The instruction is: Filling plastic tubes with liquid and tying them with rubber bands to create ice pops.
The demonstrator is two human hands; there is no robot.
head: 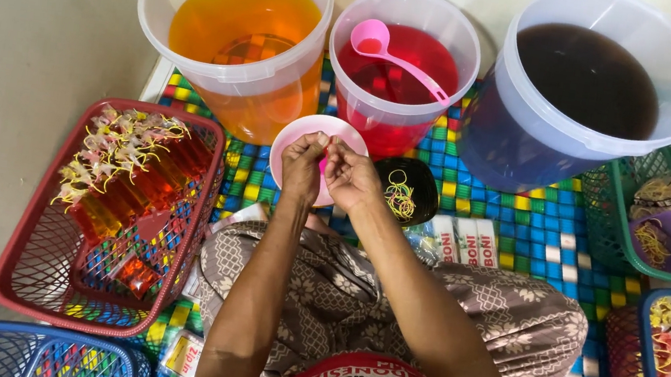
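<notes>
Left hand [303,161]: fingertips pinched on a small bag top over the pink bowl [302,130].
Right hand [348,175]: pinched on the same spot, touching the left.
Black bowl [416,182]: just right, holding rubber bands [400,199].
Beyond: orange bucket [240,29], red bucket [400,59] with pink ladle [380,45], dark bucket [591,84].
Left: red basket [38,279] of filled bags.

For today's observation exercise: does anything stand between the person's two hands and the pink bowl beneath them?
Nothing visible does. The left hand and right hand meet directly over the pink bowl, pinching something small; the black dish of rubber bands sits off to the side.
</notes>
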